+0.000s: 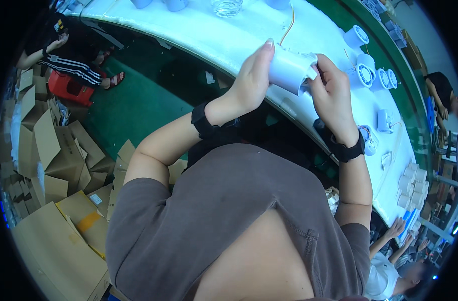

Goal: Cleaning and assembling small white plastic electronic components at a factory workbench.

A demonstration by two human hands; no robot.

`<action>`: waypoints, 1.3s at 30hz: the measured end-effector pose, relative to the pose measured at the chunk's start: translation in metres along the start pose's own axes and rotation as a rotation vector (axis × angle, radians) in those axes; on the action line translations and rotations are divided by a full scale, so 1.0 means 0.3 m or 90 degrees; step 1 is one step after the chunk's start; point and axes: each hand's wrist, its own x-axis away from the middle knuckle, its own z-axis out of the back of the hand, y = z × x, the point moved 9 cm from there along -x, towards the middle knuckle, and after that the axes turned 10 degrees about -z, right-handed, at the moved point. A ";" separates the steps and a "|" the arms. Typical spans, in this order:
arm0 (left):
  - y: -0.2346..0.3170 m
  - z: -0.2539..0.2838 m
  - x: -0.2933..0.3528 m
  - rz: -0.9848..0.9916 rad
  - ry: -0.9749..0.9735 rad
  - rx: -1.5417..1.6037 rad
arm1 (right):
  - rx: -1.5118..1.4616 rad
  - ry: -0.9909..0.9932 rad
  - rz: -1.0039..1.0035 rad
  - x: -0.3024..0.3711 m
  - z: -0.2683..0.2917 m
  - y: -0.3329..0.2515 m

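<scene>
Above the near edge of the table, my left hand (255,75) is closed around a white cylindrical housing (287,69), with the thumb along its top. A thin orange-brown wire rises behind the housing. My right hand (333,85) is closed at the housing's right end, thumb and fingers pinching its notched rim or a white piece there; which one, I cannot tell. The inside of the housing is turned away from view. Similar white cylinders with slotted round ends (361,76) stand on the table to the right, some with thin wires.
The white-covered table (204,35) curves across the top and right. A clear glass dish (227,7) lies at its far side. White cups or rings (412,185) are grouped at right. Cardboard boxes (58,155) pile up on the left, near a red stool (68,88). Other people sit nearby.
</scene>
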 end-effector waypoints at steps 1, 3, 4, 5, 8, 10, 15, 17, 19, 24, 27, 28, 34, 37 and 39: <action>-0.005 -0.004 -0.010 0.000 0.000 0.000 | 0.000 0.000 0.000 0.005 -0.003 -0.001; 0.166 0.010 -0.023 -0.405 0.089 -0.221 | -0.524 -0.198 -0.186 0.037 -0.097 0.032; 0.242 -0.005 0.022 -0.608 0.133 -0.332 | -0.787 -0.296 -0.278 0.060 -0.149 0.025; 0.241 -0.001 0.018 -0.609 0.132 -0.332 | -0.788 -0.296 -0.277 0.060 -0.149 0.029; 0.228 -0.035 -0.009 -0.586 0.019 -0.330 | -0.804 -0.291 -0.270 0.059 -0.127 0.059; 0.181 -0.007 -0.058 -0.378 -0.078 -0.198 | -0.531 -0.134 -0.129 0.045 -0.021 0.060; 0.033 -0.071 -0.043 0.102 -0.197 0.018 | 0.177 0.218 0.277 0.110 0.093 -0.093; 0.017 -0.076 -0.024 0.130 -0.168 -0.004 | 0.251 0.245 0.347 0.145 0.066 -0.111; 0.132 -0.056 -0.044 -0.169 -0.119 -0.218 | -0.239 0.007 0.003 0.077 0.013 0.050; 0.280 -0.076 0.020 -0.541 -0.071 -0.444 | -0.762 -0.282 -0.277 0.120 -0.095 0.092; 0.234 -0.042 -0.006 -0.482 -0.076 -0.445 | -0.326 0.066 -0.053 0.114 0.109 0.059; 0.215 -0.037 -0.016 -0.453 -0.079 -0.442 | -0.098 0.232 0.055 0.145 0.183 0.003; 0.201 -0.063 -0.007 -0.484 -0.088 -0.395 | -0.051 0.127 0.143 0.113 0.070 -0.052; 0.257 -0.081 0.027 -0.568 -0.102 -0.440 | -0.034 0.096 0.206 0.078 0.045 -0.087; 0.260 -0.136 0.056 -0.564 -0.285 -0.404 | -0.726 -0.433 -0.333 0.108 -0.174 0.047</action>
